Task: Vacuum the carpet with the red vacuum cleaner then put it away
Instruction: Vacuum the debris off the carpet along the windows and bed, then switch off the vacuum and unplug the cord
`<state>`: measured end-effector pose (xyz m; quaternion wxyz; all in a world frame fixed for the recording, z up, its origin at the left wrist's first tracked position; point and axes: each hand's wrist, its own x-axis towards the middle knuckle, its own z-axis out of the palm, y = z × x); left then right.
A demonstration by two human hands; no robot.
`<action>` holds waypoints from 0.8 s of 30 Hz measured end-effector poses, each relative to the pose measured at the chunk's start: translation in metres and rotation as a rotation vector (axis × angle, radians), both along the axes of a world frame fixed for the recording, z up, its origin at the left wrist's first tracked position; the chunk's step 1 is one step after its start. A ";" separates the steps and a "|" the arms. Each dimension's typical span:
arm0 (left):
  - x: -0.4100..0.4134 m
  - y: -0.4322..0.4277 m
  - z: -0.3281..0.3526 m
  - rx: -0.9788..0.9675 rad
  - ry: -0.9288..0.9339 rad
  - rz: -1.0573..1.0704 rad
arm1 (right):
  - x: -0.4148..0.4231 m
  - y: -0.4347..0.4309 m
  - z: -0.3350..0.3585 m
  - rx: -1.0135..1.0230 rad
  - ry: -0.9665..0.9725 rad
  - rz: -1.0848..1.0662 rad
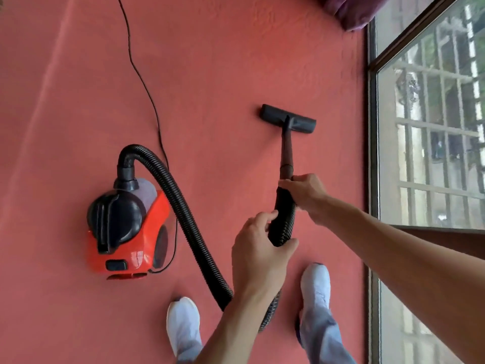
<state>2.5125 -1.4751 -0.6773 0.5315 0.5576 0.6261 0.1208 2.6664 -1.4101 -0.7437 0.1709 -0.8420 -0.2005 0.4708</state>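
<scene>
Clasping the black ribbed hose point(183, 206), left grip point(258, 248) and right grip point(305, 191); squat red vacuum cleaner point(147, 232), black-domed.

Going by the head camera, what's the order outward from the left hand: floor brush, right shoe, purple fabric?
1. Right shoe, just right of the left hand.
2. Floor brush, farther ahead.
3. Purple fabric, far top edge.

No readable text.
The red plastic canister vacuum cleaner point(153, 219) shows no legible label, brand or number.
</scene>
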 end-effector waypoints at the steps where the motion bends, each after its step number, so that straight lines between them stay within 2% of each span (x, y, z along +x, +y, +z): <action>1: 0.013 0.002 -0.010 0.019 -0.009 0.031 | 0.011 0.005 -0.008 0.023 -0.003 0.019; 6: 0.086 0.002 -0.048 0.210 0.062 0.041 | 0.074 0.023 -0.035 0.087 -0.043 0.060; 11: 0.144 -0.034 -0.090 0.227 0.072 -0.112 | 0.123 -0.001 -0.061 0.036 0.076 0.179; 16: 0.158 -0.083 -0.147 0.091 0.145 -0.290 | 0.136 -0.054 -0.120 -0.045 -0.105 0.391; 20: 0.141 -0.108 -0.207 0.146 0.240 -0.377 | 0.124 -0.084 -0.173 0.022 -0.246 0.543; 24: 0.117 -0.124 -0.271 0.171 0.376 -0.503 | 0.108 -0.099 -0.228 0.070 -0.327 0.601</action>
